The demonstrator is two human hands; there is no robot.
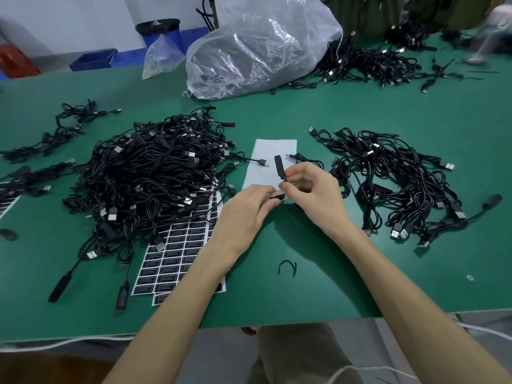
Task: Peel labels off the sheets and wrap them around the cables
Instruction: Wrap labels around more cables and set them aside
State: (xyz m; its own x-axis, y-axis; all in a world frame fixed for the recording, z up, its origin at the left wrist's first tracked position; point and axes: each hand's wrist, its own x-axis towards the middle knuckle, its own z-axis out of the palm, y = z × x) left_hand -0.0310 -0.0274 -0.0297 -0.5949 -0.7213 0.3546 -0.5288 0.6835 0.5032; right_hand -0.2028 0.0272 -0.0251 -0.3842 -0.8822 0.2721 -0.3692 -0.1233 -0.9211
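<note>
Head view: left hand (243, 210) pinches label (278, 197), right hand (314, 195) pinches cable (279, 167).

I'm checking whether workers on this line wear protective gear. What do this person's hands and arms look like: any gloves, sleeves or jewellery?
The left hand and right hand are bare: no gloves or rings show. The left forearm and right forearm are uncovered down to the picture's edge, with no sleeve, watch or wristband in view.
</note>
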